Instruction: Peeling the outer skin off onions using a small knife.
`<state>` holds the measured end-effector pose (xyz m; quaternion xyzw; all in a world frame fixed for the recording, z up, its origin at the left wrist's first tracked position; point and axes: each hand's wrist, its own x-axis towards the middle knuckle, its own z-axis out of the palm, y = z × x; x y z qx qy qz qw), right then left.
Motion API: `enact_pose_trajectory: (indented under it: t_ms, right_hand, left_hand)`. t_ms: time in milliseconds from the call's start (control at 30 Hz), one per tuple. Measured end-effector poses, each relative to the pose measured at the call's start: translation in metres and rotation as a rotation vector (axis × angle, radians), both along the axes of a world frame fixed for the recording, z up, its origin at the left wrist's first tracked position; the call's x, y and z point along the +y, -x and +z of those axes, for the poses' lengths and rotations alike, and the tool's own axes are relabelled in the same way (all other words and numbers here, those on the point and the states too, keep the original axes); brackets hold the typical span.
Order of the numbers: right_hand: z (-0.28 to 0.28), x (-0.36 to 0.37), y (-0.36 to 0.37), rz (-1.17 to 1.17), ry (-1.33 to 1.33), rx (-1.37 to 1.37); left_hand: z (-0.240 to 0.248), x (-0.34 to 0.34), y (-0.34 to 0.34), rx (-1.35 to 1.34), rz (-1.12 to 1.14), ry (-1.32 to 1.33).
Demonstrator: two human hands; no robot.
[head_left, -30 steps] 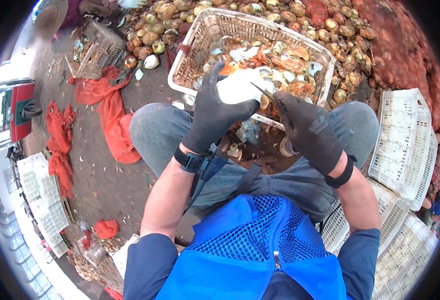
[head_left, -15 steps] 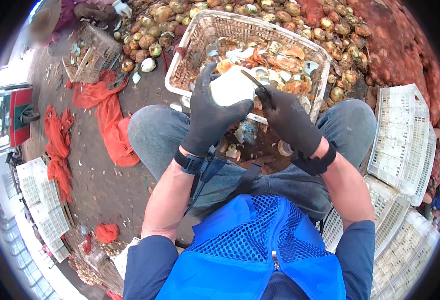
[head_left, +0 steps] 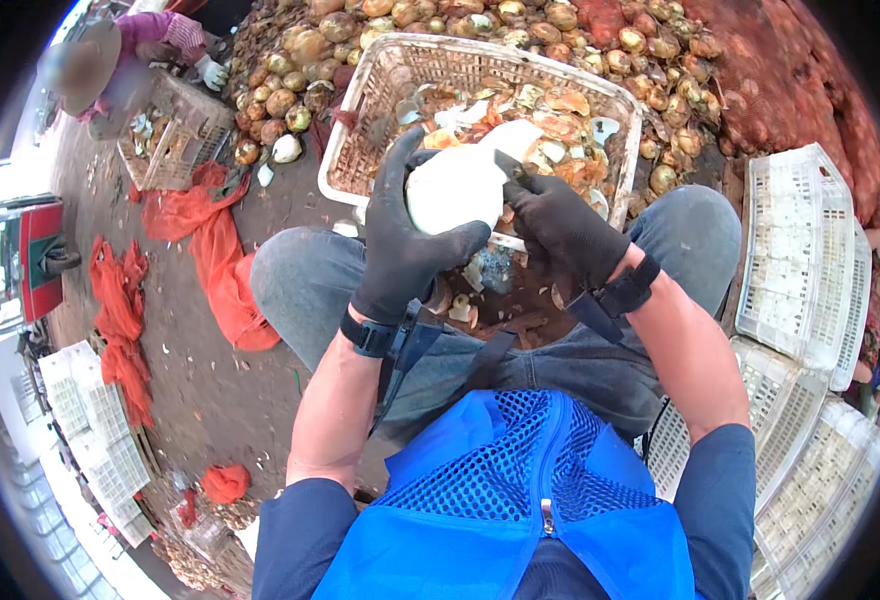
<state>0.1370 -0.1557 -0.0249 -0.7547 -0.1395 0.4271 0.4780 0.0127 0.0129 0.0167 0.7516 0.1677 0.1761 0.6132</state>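
A large, smooth, white peeled onion (head_left: pixel 450 192) sits in my left hand (head_left: pixel 390 240), whose black-gloved fingers and thumb wrap round its left and near sides. My right hand (head_left: pixel 572 228), also in a black glove, is closed round a small knife (head_left: pixel 510 167). The dark blade lies against the onion's right side; its handle is mostly hidden in the fist. Just beyond the blade a pale piece of onion layer (head_left: pixel 516 138) shows, and whether it is still attached I cannot tell. Both hands are over the near side of a dirty white plastic crate (head_left: pixel 632 150) holding onion skins and scraps (head_left: pixel 565 125).
Unpeeled onions (head_left: pixel 285 75) are heaped behind the crate, with full red mesh sacks (head_left: pixel 780 100) at far right. White crates (head_left: pixel 795 250) are on my right. Red netting (head_left: pixel 222 275) lies on the left ground. A co-worker's gloved hand (head_left: pixel 212 72) is near another crate (head_left: pixel 175 150).
The onion and my left hand have shifted slightly left and down. The blade has turned lower against the onion's side, and a pale layer now shows beyond it. The co-worker has come further into view.
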Motion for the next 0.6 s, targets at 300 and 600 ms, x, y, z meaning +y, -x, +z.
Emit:
enact_pose_trajectory:
  t_ms: [300, 600]
  right_hand:
    - [0.048, -0.022, 0.041, 0.09, -0.051, -0.807]
    - [0.031, -0.016, 0.048, 0.085, -0.173, -1.047]
  left_hand:
    - [-0.006, 0.01, -0.002, 0.018, 0.056, 0.366]
    - [-0.013, 0.008, -0.001, 0.0, 0.083, 0.412]
